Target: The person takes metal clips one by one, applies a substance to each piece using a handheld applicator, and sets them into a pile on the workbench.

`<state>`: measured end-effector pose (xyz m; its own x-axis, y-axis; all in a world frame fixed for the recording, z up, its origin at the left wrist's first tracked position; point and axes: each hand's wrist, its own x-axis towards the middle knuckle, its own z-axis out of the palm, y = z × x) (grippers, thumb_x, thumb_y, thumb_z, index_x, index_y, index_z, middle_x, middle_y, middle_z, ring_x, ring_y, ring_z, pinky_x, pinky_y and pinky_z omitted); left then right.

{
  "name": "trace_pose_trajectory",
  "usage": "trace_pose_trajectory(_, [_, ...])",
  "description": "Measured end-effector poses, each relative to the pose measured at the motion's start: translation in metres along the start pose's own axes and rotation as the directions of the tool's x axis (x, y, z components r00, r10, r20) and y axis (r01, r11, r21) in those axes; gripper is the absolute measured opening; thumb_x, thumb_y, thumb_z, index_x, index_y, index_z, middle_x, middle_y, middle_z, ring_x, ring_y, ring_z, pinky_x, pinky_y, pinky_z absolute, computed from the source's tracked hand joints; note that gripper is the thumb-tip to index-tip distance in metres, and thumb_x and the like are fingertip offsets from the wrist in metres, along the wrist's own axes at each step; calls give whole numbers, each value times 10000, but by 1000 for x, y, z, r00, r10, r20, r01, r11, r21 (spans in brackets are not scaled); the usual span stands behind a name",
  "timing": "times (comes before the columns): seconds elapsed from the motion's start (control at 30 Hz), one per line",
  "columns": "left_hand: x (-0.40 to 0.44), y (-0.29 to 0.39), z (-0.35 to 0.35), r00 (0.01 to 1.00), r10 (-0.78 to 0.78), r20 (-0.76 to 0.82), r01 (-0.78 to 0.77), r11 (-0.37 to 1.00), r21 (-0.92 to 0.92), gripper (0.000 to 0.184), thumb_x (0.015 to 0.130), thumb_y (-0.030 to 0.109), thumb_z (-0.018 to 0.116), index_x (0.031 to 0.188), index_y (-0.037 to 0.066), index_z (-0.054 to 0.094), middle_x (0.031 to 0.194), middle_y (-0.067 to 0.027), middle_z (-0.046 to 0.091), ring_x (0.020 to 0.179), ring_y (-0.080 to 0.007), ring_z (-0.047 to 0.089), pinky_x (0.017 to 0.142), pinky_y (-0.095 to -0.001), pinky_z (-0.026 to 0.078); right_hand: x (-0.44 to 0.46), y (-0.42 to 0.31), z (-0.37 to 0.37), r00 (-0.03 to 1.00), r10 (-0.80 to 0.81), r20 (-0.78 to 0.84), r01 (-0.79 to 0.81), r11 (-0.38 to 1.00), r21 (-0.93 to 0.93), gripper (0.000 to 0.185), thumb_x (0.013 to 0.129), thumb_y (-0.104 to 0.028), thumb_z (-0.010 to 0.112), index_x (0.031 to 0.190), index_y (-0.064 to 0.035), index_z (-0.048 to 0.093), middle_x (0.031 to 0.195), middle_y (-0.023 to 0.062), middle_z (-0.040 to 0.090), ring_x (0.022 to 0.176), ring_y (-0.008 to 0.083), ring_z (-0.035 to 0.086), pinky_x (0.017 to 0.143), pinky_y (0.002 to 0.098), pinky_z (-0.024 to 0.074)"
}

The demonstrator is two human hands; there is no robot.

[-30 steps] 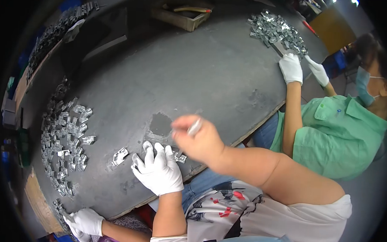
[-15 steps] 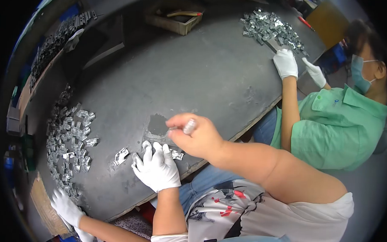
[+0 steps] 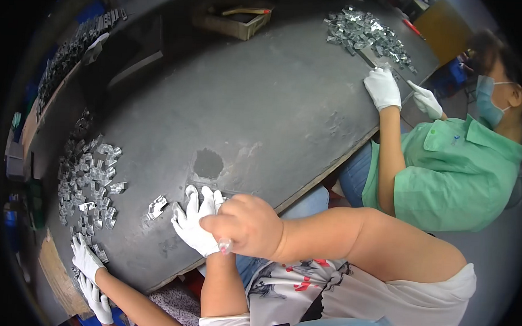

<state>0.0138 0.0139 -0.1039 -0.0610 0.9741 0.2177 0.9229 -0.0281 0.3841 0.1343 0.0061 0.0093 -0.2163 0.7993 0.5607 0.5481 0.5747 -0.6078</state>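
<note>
My left hand (image 3: pixel 197 225), in a white glove, lies on the dark table with its fingers spread. What is under its palm is hidden. My bare right hand (image 3: pixel 248 227) is closed just above and to the right of it, overlapping its edge in view. Out of that fist pokes the rounded end of a clear handle (image 3: pixel 226 245) with a reddish centre; the rest of the tool is covered. One shiny metal bracket-like piece (image 3: pixel 156 207) lies to the left of my gloved fingers. A dark patch (image 3: pixel 208 163) marks the tabletop beyond them.
Many shiny metal pieces (image 3: pixel 91 180) lie heaped at the left, by another person's gloved hands (image 3: pixel 87 260). A co-worker in green (image 3: pixel 439 169) sits at the right, gloved hands near a second heap (image 3: pixel 366 34). A shallow tray (image 3: pixel 234 25) stands at the back.
My right hand has come down and toward me, from beyond my left hand to beside its wrist, the clear handle now pointing toward me. The left neighbour's hands have moved onto the pieces.
</note>
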Motion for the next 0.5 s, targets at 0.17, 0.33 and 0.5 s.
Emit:
trace_pose_trajectory(0.17, [2, 20, -25, 996, 76, -47, -62, 964, 258, 272, 781, 395, 513, 973, 234, 620, 1126, 19, 563, 1067, -328, 470, 905, -453, 321, 3, 6, -3, 996, 87, -7, -86, 992, 87, 142, 744, -236, 574, 845, -136, 590, 608, 47, 440, 552, 239, 462, 516, 340, 389])
trace_pose_trajectory(0.33, [9, 45, -45, 1000, 19, -21, -14, 973, 230, 210, 766, 320, 575, 907, 184, 649, 1098, -31, 580, 1058, -357, 481, 896, -475, 341, 41, 46, -17, 462, 861, 212, -866, 387, 317, 159, 738, -127, 587, 887, -74, 570, 685, 25, 540, 586, 141, 518, 539, 288, 436])
trace_pose_trajectory(0.5, [15, 49, -49, 999, 20, -38, -11, 976, 220, 235, 800, 297, 547, 921, 124, 651, 1075, -88, 587, 1012, -288, 523, 929, -431, 337, 22, 75, -50, 395, 892, 220, -830, 244, 502, 219, 744, -108, 614, 933, -22, 544, 709, 41, 551, 621, 104, 535, 491, 259, 437])
